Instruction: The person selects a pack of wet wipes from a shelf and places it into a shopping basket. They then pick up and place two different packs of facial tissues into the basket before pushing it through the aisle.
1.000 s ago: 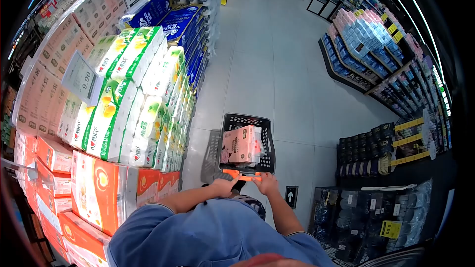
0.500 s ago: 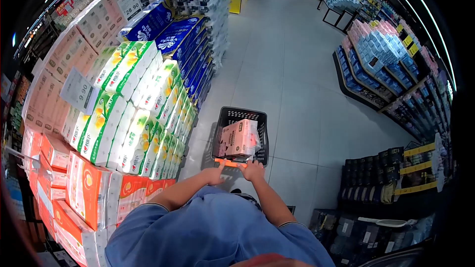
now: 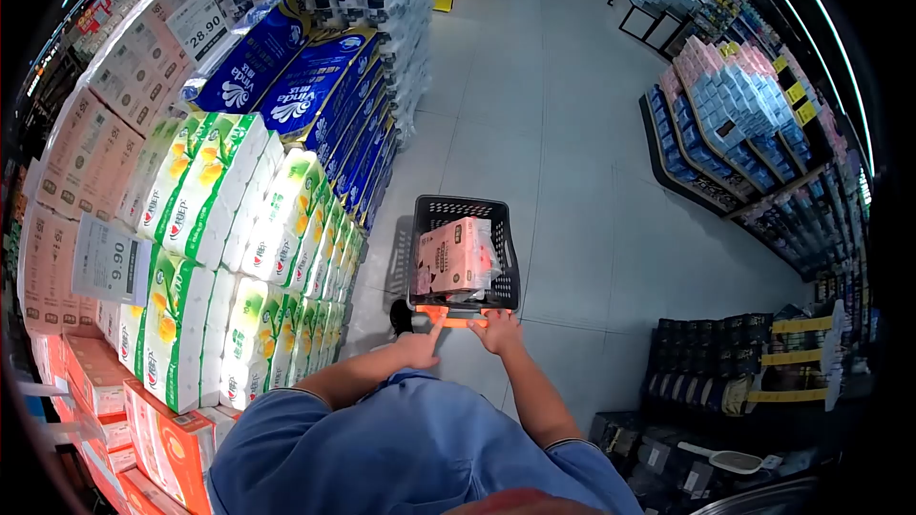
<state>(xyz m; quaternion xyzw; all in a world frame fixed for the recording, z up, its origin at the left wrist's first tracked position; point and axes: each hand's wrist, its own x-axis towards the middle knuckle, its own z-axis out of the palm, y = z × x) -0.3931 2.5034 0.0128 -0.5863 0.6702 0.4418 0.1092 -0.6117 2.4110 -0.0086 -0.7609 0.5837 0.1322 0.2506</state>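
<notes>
The blue packs [image 3: 320, 86] and green-and-white packs [image 3: 205, 181] at left have slid down the frame since the earlier view, while the black basket [image 3: 509, 257] has stayed near the centre. In it, a pink pack [image 3: 452, 257] lies beside a clear-wrapped item [image 3: 488, 257]. The right hand [image 3: 500, 333] is clamped on the right part of the orange handle [image 3: 462, 322]. The left hand [image 3: 417, 350] has a finger reaching onto its left part; whether the rest wraps round, I cannot tell.

That uneven hold looks the weak point: a stronger push from the right could swing the basket leftward into the green-and-white stack (its lower packs would probably take the knock). A dark shoe [image 3: 401, 317] sits near the basket's lower left corner, so a short stride or sudden stop could bump it. A jolt might also shift the pink pack.
</notes>
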